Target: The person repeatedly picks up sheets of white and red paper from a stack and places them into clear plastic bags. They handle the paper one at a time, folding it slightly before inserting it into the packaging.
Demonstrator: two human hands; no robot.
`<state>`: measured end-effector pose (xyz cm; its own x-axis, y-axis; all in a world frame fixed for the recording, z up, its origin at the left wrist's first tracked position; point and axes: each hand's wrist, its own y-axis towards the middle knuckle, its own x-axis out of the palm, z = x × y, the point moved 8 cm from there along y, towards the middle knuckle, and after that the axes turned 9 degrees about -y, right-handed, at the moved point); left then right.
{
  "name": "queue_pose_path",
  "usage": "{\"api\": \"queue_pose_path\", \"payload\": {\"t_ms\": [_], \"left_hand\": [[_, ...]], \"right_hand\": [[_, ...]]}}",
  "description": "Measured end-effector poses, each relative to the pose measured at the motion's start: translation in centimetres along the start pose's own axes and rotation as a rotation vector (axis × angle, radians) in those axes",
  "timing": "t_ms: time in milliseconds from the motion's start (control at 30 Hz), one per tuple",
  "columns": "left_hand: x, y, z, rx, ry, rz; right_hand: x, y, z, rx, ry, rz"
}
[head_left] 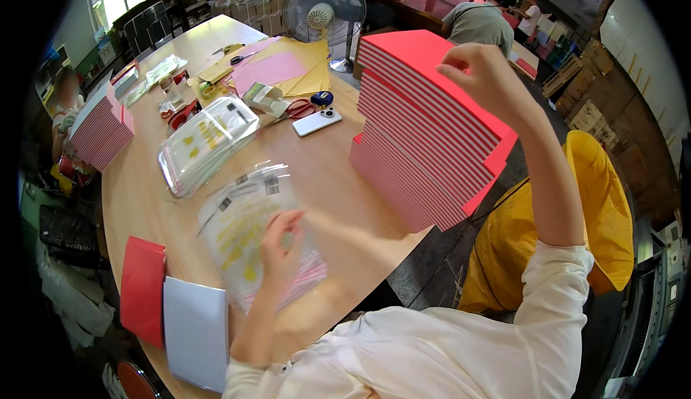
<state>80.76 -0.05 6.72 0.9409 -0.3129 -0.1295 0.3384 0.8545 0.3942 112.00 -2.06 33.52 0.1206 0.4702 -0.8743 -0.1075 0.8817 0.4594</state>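
My left hand (282, 244) rests on a stack of clear plastic sleeves (245, 233) printed with yellow marks, fingers spread and pressing on the top one. My right hand (484, 75) is raised over a tall stack of red-and-white flat folded cards (425, 125) at the table's right edge. Its fingers pinch at the top red sheet's far corner. A second pile of the same clear sleeves (205, 143) lies farther out on the wooden table (324, 183).
A white phone (317, 122), red scissors (299, 109), pink and yellow paper sheets (281, 68) and a fan (322, 16) lie beyond. Another striped stack (101, 132) stands at left. A red card (142, 289) and white card (196, 330) overhang the near edge. A yellow bin (597, 212) sits right. People work at the back.
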Motion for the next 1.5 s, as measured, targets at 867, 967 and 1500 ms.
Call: {"api": "queue_pose_path", "payload": {"t_ms": [867, 967, 1500], "left_hand": [[18.3, 15.8, 10.8, 0.489, 0.111, 0.08], [18.1, 16.0, 11.1, 0.485, 0.086, 0.074], [18.0, 16.4, 11.9, 0.493, 0.068, 0.089]], "right_hand": [[5.0, 2.1, 3.2, -0.096, 0.373, -0.227], [5.1, 2.1, 3.3, -0.088, 0.392, -0.25], [5.0, 1.9, 3.9, -0.087, 0.412, -0.22]]}}
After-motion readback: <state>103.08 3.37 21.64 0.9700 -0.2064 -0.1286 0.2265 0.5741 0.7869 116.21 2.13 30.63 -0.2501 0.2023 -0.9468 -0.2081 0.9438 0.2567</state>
